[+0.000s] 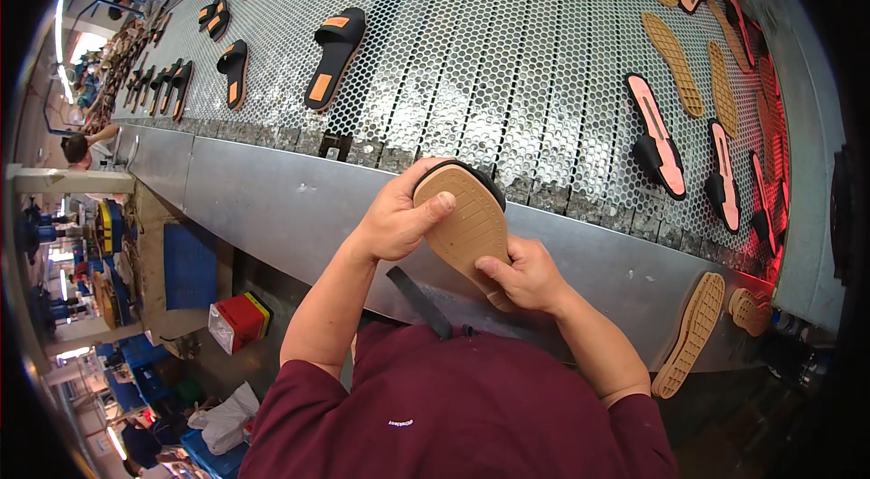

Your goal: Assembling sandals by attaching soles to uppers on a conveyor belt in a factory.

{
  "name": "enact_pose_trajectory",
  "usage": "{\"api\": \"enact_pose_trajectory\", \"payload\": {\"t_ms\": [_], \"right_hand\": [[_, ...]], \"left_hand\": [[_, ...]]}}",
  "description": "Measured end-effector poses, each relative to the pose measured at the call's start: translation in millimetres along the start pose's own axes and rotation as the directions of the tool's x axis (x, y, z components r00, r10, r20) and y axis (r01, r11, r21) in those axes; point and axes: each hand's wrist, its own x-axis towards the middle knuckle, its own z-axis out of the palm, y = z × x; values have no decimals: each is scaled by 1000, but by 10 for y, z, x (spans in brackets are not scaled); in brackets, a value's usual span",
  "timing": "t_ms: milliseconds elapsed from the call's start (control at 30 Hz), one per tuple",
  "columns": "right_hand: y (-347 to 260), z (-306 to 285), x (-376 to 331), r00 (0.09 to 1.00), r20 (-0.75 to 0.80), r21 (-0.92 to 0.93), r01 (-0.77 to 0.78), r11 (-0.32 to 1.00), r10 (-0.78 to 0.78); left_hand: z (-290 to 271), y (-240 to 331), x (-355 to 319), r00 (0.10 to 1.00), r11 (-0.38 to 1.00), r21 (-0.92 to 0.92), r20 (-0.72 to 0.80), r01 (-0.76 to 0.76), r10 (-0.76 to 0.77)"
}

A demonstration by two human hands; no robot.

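Both hands hold one slide sandal [462,225] over the metal edge of the conveyor, its tan sole turned up toward me. My left hand [399,214] is closed round the wider end, thumb pressed on the sole; a bit of the black upper shows beyond it. Gripping the narrower end from the other side is my right hand [530,275], its thumb flat on the sole. The fingers of both hands are mostly hidden under the sandal. A dark strip [419,301] sticks up between the edge and my maroon shirt.
Finished black slides [335,58] lie on the perforated conveyor [453,89] at left. On the right rest tan soles [672,62] and black uppers with pink undersides [654,135], near a red-lit opening [772,171]. Loose soles [691,334] sit on the metal ledge.
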Motion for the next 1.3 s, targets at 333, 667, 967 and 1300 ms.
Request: {"api": "enact_pose_trajectory", "payload": {"t_ms": [333, 667, 967, 1300], "right_hand": [[10, -10, -35, 998, 23, -79, -65, 995, 67], [-95, 48, -91, 994, 77, -267, -59, 962, 82], [-294, -245, -212, 971, 71, -506, -162, 847, 228], [33, -583, -287, 894, -391, 513, 13, 858, 220]], "left_hand": [[52, 70, -138, 997, 990, 116, -31, 79, -76], [1, 338, -325, 991, 916, 380, -97, 125, -95], [-143, 1, -573, 951, 959, 275, -310, 73, 17], [181, -811, -1160, 871, 982, 189, -481, -8, 100]]}}
